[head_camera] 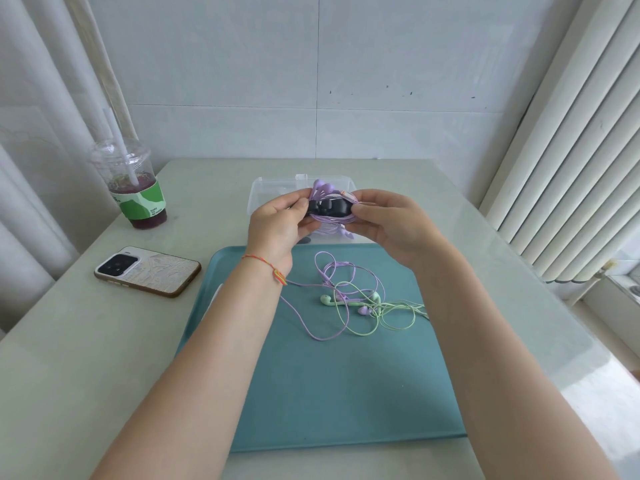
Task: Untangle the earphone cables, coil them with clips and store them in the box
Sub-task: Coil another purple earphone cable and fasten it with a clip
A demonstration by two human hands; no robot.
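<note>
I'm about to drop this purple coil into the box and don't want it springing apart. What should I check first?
1. Black clip on purple coil: ok.
2. Clip fully closed: cannot tell.
3. Left hand and right hand both grip the coil: ok.
4. Clear box open, behind the hands: ok.
5. Purple and green earphones on the teal tray untangled: not ok.

Both hands, left hand [277, 220] and right hand [391, 221], pinch a purple earphone coil [329, 192] around a black clip [329, 206] above the clear box [266, 188]; tangled purple and green earphones [349, 299] lie on the teal tray [329, 393].
</note>
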